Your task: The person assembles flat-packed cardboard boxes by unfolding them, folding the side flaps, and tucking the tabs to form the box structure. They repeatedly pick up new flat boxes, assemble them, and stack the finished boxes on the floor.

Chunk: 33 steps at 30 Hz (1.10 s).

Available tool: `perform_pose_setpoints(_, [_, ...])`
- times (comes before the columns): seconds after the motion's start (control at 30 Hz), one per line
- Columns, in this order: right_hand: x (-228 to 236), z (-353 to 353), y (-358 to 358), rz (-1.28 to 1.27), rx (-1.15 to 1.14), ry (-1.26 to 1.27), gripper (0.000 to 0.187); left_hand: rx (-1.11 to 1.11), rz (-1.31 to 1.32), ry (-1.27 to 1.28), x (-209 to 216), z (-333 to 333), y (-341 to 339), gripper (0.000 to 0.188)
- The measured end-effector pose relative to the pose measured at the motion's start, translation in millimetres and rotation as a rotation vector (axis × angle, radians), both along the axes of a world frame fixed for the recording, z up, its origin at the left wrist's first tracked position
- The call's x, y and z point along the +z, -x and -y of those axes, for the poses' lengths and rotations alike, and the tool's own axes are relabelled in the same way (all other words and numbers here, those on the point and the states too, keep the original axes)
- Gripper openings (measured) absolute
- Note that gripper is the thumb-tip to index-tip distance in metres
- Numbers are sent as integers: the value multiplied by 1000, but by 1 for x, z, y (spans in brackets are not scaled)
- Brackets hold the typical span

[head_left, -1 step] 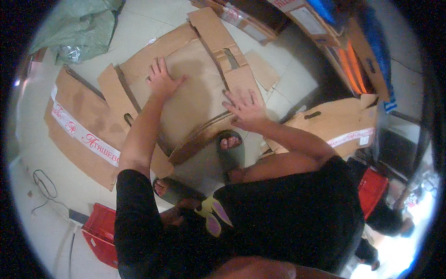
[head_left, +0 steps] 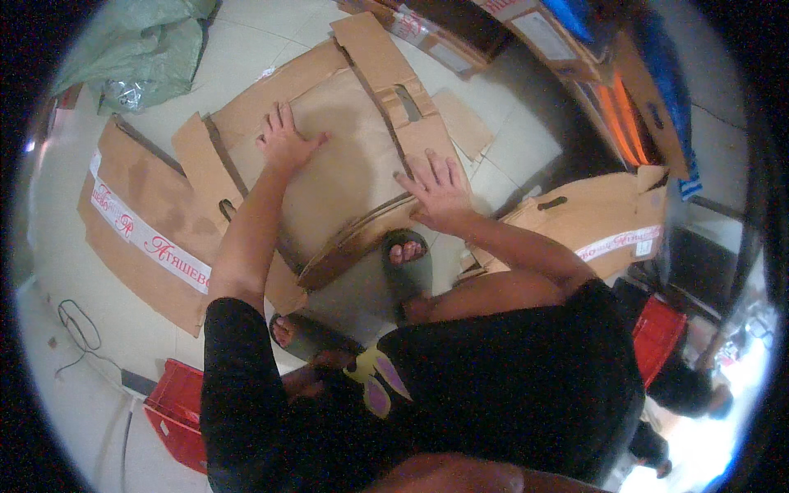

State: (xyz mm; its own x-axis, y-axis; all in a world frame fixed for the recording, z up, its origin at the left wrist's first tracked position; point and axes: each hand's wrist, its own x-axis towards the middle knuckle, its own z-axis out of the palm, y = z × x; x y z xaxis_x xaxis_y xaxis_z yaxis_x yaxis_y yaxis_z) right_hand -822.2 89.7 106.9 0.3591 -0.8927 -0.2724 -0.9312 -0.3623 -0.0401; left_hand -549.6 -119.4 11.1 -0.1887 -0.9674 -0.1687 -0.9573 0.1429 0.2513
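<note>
— What is nearest to you?
— My left foot (head_left: pixel 282 331) and right foot (head_left: pixel 404 251), both in dark open-toed sandals, on the pale tiled floor (head_left: pixel 263 33). One red crate (head_left: pixel 177 411) is by my left side; a second red crate (head_left: pixel 657 333) shows by my right.

— Where is the item under your hands?
— The opened cardboard carton (head_left: pixel 337 177) lies on the floor just beyond my feet, its broad panel facing up and its near edge folded up.

— State of the hands?
— My left hand (head_left: pixel 288 146) is palm down on the broad panel, fingers spread, thumb out. My right hand (head_left: pixel 441 189) is likewise spread over the right-hand flap, on the near side of its cut slot (head_left: pixel 407 103). Neither grips anything.

— What flanks it?
— To the left, a taped cardboard piece (head_left: pixel 148 181); I cannot tell whether it joins the carton. To the right, another cardboard piece (head_left: pixel 567 201), also taped, with a dark hand slot.

— And farthest off?
— A crumpled green sheet (head_left: pixel 148 49) at far left, and a closed-looking brown box (head_left: pixel 448 53) at far right.
</note>
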Motion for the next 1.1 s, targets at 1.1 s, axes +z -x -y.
perform_pose_setpoints(1.1, [-9, 125, 36, 148, -681, -255, 90, -306, -312, 131, 16, -130, 99, 71])
